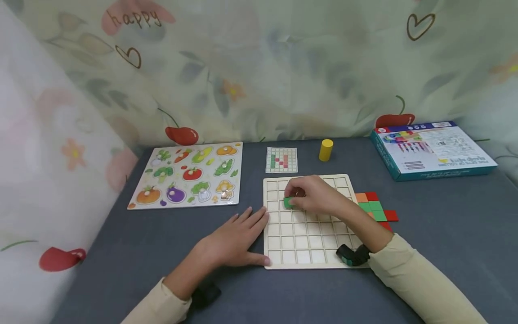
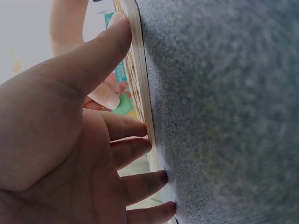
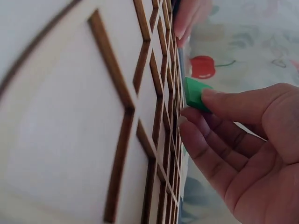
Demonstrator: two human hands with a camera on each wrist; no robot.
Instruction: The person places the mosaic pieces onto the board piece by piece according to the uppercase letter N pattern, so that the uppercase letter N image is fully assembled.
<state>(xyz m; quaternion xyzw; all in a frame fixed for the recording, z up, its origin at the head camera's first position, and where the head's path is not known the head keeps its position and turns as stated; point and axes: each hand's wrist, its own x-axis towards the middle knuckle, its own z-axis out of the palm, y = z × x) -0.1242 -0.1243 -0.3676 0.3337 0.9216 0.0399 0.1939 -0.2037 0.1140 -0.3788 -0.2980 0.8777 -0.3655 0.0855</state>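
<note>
A pale wooden grid board (image 1: 299, 243) lies on the dark cloth. Over its upper left squares, my right hand (image 1: 313, 194) pinches a green square tile (image 1: 288, 202) between thumb and fingers. The right wrist view shows that green tile (image 3: 196, 94) tilted at the fingertips, close to the grid. My left hand (image 1: 238, 238) lies beside the board with its fingers spread, thumb and fingertips at the left edge. In the left wrist view the left hand (image 2: 88, 126) has nearly straight fingers against the board's side.
Green tiles (image 1: 373, 206), with red and orange ones, lie at the board's right edge, partly under the right forearm. A pattern card (image 1: 281, 160) and yellow cylinder (image 1: 325, 150) stand behind the board. A vegetable puzzle (image 1: 188, 177) lies left, a box (image 1: 435, 150) at back right.
</note>
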